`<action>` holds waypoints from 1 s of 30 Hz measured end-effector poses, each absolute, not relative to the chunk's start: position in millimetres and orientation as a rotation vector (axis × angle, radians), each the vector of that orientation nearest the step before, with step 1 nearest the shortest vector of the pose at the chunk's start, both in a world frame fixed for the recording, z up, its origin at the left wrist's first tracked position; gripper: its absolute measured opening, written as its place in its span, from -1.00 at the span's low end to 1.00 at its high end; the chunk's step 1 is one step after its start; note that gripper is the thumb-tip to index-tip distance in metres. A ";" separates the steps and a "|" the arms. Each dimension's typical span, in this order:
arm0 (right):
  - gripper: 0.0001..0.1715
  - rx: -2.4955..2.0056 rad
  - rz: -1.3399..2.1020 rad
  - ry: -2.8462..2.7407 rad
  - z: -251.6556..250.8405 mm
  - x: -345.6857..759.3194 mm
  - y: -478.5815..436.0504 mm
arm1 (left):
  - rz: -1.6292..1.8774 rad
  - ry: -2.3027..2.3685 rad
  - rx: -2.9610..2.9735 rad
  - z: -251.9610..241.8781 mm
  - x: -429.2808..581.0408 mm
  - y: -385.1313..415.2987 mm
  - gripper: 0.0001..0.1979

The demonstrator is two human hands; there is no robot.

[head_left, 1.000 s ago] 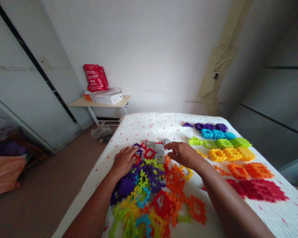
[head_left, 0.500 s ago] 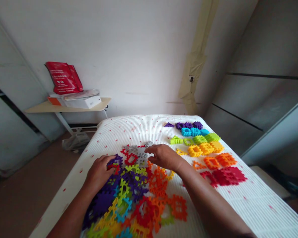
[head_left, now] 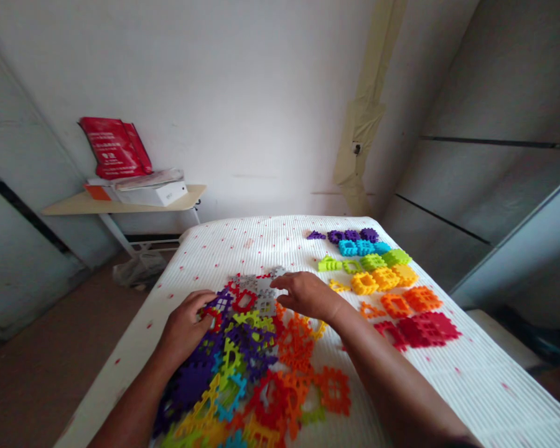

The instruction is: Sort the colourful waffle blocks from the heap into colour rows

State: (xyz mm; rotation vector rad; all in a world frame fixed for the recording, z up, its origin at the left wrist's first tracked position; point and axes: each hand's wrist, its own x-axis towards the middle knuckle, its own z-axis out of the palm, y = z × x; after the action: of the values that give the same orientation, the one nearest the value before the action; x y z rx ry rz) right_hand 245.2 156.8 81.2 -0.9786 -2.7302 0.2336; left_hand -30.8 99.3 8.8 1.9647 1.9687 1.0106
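A loose pile of coloured toothed plastic pieces lies on the white quilted cover, with a purple panel (head_left: 191, 381) and an orange window piece (head_left: 335, 391) in it. My left hand (head_left: 186, 323) is at the pile's left edge, thumb and fingers apart around a red piece (head_left: 213, 320) and a purple window piece (head_left: 222, 303); whether it grips either is unclear. Over the grey pieces (head_left: 265, 303) at the far end is my right hand (head_left: 303, 294), its fingers apart, nothing seen between them. A red frame piece (head_left: 244, 301) lies between the hands.
Sorted stacks stand at the right in rows: purple (head_left: 368, 235), blue (head_left: 348, 247), green (head_left: 373, 262), yellow (head_left: 364, 283), orange (head_left: 422, 299) and red (head_left: 429, 330). A side table (head_left: 70, 204) at the left bears a white box (head_left: 156, 193) and a red bag (head_left: 114, 149).
The view has shifted slightly. Both hands stay in nearly the same places, and no piece has plainly moved.
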 end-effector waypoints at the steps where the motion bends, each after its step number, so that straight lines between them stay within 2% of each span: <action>1: -0.63 -0.982 0.234 -2.732 81.4 245.2 156.7 | 1.014 1.963 1.963 9.3 -30.7 99.2 -0.69; 8: -0.64 -0.993 0.260 -2.724 84.6 245.2 154.9 | 0.987 1.931 1.964 9.2 -30.4 99.5 -0.81; 30: -0.64 -0.978 0.316 -2.703 78.1 245.5 157.9 | 0.886 2.000 1.945 10.1 -26.1 95.9 -0.80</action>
State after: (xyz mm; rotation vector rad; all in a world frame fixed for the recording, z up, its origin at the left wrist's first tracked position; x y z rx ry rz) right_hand 245.5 157.9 78.1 -0.9776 -2.7031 0.3159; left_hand -26.1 95.9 10.1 1.9447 1.9997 0.8864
